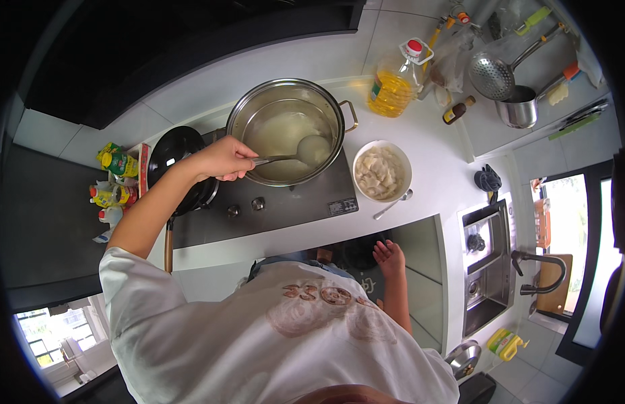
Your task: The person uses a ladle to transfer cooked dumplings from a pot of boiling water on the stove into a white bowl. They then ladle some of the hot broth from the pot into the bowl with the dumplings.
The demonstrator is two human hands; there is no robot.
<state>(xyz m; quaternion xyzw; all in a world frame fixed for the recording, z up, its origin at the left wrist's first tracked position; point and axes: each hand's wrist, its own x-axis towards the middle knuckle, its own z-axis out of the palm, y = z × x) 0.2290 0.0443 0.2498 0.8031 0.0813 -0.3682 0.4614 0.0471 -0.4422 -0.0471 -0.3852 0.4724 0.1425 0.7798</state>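
My left hand (227,159) grips the handle of a metal ladle (312,150). The ladle's bowl lies in cloudy liquid inside a large stainless steel pot (287,178) on the black cooktop (297,204). Right of the pot, a white bowl (408,171) full of pale dumplings (378,171) stands on the white counter. A small metal spoon (393,204) lies against the bowl's near side. My right hand (390,256) hangs in front of the counter edge, palm up, fingers slightly curled and apart, holding nothing.
A black wok (176,151) with a wooden handle stands left of the pot, beside several condiment bottles (121,164). An oil jug (391,93) and small dark bottle (456,112) are behind the bowl. A skimmer (492,76) hangs at upper right; the sink (487,272) is at right.
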